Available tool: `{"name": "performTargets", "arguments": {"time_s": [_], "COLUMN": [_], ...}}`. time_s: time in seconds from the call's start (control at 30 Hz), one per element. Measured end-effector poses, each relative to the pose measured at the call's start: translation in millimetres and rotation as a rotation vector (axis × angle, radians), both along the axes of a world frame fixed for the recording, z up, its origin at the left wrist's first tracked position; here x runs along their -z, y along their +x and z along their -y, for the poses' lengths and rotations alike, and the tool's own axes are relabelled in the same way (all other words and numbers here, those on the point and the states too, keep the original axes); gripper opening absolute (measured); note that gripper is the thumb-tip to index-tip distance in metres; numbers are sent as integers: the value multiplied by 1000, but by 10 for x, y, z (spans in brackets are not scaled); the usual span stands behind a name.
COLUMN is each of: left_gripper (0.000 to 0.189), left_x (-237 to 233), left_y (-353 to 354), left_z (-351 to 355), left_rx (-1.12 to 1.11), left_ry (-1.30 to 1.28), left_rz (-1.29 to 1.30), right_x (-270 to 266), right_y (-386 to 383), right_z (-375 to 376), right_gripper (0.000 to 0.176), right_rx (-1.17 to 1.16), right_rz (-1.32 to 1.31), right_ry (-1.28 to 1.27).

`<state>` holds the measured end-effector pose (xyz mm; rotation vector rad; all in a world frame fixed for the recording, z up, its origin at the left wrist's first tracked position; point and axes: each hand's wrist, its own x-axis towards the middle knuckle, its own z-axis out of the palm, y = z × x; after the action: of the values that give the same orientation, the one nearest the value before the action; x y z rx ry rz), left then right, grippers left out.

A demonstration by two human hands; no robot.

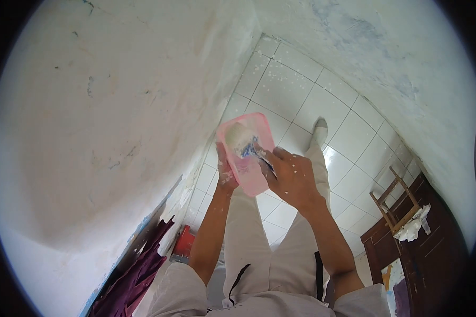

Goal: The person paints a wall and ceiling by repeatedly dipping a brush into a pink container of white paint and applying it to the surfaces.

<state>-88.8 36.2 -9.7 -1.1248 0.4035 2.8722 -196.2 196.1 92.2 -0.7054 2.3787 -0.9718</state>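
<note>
A pink plastic tray [256, 182] is held in front of my body, over the tiled floor. My left hand [225, 168] grips its left edge, with fingers partly hidden beneath it. Inside the tray, near its upper end, lies a pale whitish mass [238, 135]. My right hand [291, 173] is closed on a tool with a blue, white-smeared part [248, 148], which touches the pale mass. White specks dot both hands.
Patchy white walls stand at the left [116, 105] and upper right [386, 58]. White floor tiles [322, 105] carry white spots. Dark wooden furniture [433, 238] and a wooden frame [394, 203] are at right. A red container [184, 243] and purple cloth [137, 264] are lower left.
</note>
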Motion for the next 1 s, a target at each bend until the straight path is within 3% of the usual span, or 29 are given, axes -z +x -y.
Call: {"name": "performTargets", "arguments": {"time_s": [0.27, 0.33, 0.37, 0.4, 0.47, 0.5, 0.53, 0.57, 0.63, 0.8, 0.9, 1.0], "left_gripper": [75, 73, 73, 72, 71, 71, 70, 70, 75, 76, 77, 77], "left_x": [19, -84, -45, 56, 253, 282, 306, 314, 84, 31, 71, 110], "left_y": [123, 70, 96, 149, 257, 260, 269, 294, 183, 285, 381, 462], "left_z": [134, 144, 180, 233, 335, 373, 400, 410, 393, 503, 578, 638], "left_rx": [14, -69, -71, -90, -101, -179, -251, -243, -104, -128, -113, -105], "left_ry": [84, 25, 22, -19, -59, 192, 446, 450, -64, 32, 22, 20], "left_rz": [-36, 60, 57, 29, -6, -161, -315, -325, 60, 70, 88, 104], "right_x": [175, 203, 111, 149, 266, 277, 298, 318, 369, 822, 1070, 1304], "right_y": [103, 30, -60, -90, -116, -99, -125, -163, -250, -724, -1249, -1798], "right_z": [-101, -65, -163, -186, -228, -211, -180, -150, -41, 388, 689, 867], "right_gripper": [27, 24, 24, 24, 26, 29, 29, 30, 32, 40, 40, 38], "right_rx": [-92, 23, -3, -5, 193, 357, 359, 381, 402, 434, 490, 576], "right_rz": [59, 34, 405, 399, 877, 1074, 1063, 1046, 1011, 881, 678, 644], "right_ry": [-68, -292, -159, -162, -238, -419, -424, -461, -503, -682, -522, -581]}}
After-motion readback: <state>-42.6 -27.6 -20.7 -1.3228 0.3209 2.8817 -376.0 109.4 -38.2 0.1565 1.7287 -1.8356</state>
